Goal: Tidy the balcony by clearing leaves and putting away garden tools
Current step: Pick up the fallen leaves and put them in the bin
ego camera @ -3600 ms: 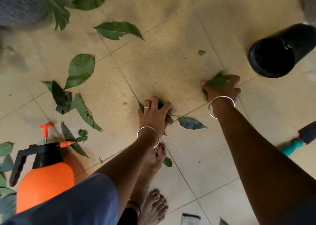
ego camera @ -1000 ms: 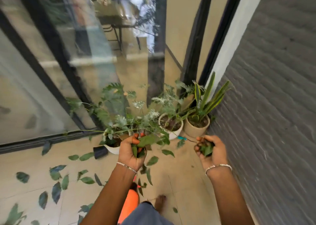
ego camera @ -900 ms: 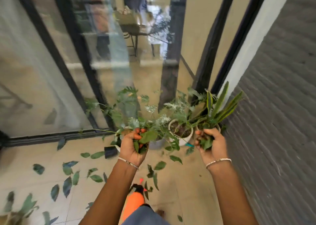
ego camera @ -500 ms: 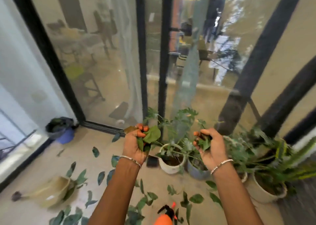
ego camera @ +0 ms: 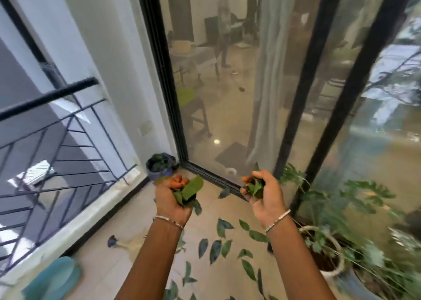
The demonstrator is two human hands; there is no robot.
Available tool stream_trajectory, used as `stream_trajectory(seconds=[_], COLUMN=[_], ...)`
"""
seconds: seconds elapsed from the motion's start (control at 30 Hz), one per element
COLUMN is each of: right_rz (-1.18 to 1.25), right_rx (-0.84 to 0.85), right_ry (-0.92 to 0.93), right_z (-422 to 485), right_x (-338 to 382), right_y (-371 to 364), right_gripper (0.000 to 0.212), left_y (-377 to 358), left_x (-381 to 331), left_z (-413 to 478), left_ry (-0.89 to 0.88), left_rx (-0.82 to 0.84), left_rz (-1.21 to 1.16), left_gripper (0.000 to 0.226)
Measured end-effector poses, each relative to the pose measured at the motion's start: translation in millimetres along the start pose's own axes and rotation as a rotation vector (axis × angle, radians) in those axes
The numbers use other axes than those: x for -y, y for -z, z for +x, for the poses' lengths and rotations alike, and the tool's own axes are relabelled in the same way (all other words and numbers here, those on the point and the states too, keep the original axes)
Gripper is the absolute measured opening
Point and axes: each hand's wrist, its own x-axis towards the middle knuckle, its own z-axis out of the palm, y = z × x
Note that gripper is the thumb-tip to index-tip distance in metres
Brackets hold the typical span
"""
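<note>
The left hand point(ego camera: 173, 199) has its grip clamped on a wad of leaves point(ego camera: 190, 189); the right hand point(ego camera: 264, 195) clenches a second bunch point(ego camera: 255, 187). Both are held up and apart, probably for carrying to the dark bin point(ego camera: 160, 165) in the corner ahead. Loose leaves point(ego camera: 222, 227) litter the floor point(ego camera: 141, 215) beneath.

The leaves point(ego camera: 191, 189) look smooth and kinda waxy. The floor point(ego camera: 102, 272) is matt beige tile. The railing point(ego camera: 45, 98) is black painted metal, and the sliding door point(ego camera: 227, 99) is shiny, reflective glass. Thin silvery metal bangles point(ego camera: 278, 220) sit on both wrists.
</note>
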Motion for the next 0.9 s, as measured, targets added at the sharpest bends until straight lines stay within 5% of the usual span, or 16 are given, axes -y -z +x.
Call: stream_trajectory(seconds=[0.27,0.47,0.9], right_rz=[-0.093,-0.197,-0.271], right_rx=[0.099,0.089,0.193], right_ry=[-0.114,-0.22,-0.303], right_z=[77.5,160.7,415.5], right_x=[-44.0,-70.4,-83.8], right_y=[-91.7,-141.4,-331.4], right_gripper=[0.011,0.015,0.014], left_y=[27.3,50.2,-2.4], left_x=[-75.7,-104.5,-195.5], left_z=[70.2,150.8,396.8], left_ry=[-0.086,-0.096,-0.218], left_rx=[-0.175,-0.309,-0.356], left_rz=[-0.043,-0.193,-0.295], left_gripper=[0.03,0.017,0.017])
